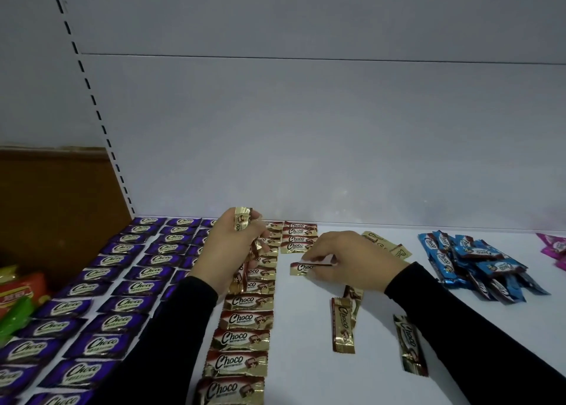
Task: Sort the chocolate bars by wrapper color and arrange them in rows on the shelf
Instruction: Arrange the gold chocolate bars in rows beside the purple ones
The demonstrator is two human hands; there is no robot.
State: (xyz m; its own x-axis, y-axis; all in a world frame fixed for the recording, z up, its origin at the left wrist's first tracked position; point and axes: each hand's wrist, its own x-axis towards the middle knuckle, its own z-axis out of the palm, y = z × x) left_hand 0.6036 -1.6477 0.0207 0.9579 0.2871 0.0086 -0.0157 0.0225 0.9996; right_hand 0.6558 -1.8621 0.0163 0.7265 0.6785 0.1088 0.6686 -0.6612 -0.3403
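Purple Choco bars [101, 282] lie in neat rows on the left of the white shelf [306, 358]. A row of gold-brown Choco bars [245, 319] runs front to back in the middle, and a second short row [298, 236] sits at the back. My left hand [229, 251] holds a bunch of gold bars [243, 219] above the long row. My right hand [352, 259] pinches a single gold bar [301, 268] lying just in front of the short row. Loose gold bars [343, 323] [410, 345] lie near the front, and others [387, 245] behind my right hand.
A heap of blue bars [477, 264] lies at the right, with pink wrappers [556, 248] at the far right edge. Red and green packets [18, 297] sit on the neighbouring shelf at the left. A grey back panel [306, 129] rises behind.
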